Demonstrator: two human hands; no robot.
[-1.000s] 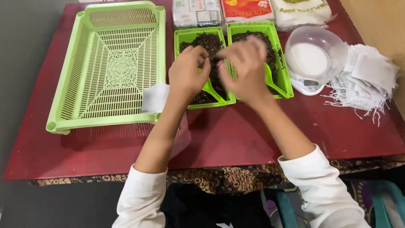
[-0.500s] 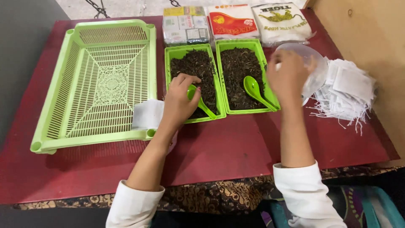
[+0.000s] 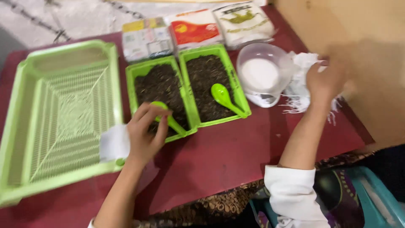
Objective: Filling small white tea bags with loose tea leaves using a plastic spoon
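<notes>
The left hand (image 3: pixel 145 135) pinches a green spoon (image 3: pixel 168 119) in the left tray (image 3: pixel 161 90) of dark leaves, at 12 o'clock from it. The right hand (image 3: pixel 324 82), blurred, rests on white pouches (image 3: pixel 304 84) at 3 o'clock of the bowl (image 3: pixel 263 74); grip cannot be told

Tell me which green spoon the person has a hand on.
The spoon in the left tray, under the left hand. The other spoon lies untouched in the right tray.
</notes>
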